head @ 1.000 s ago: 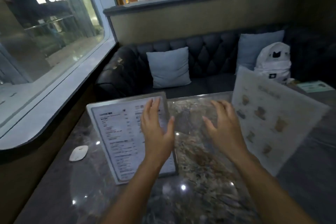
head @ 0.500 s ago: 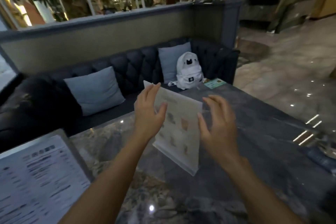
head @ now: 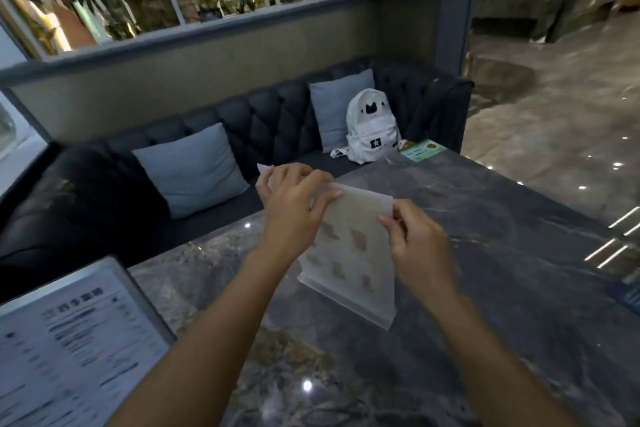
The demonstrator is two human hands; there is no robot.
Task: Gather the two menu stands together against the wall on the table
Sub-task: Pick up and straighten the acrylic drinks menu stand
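Now left hand (head: 294, 204) and right hand (head: 419, 246) both gripping picture menu stand (head: 353, 253) top edge

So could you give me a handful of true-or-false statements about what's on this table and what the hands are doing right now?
1. Both hands grip the top edge of the picture menu stand. True: left hand, right hand.
2. The text menu stand sits at the near left. True.
3. The white backpack is on the table. False: it rests on the dark sofa.
4. The two menu stands touch. False: bare tabletop lies between them.
5. The sofa has no cushions. False: two grey-blue cushions lean against its back.
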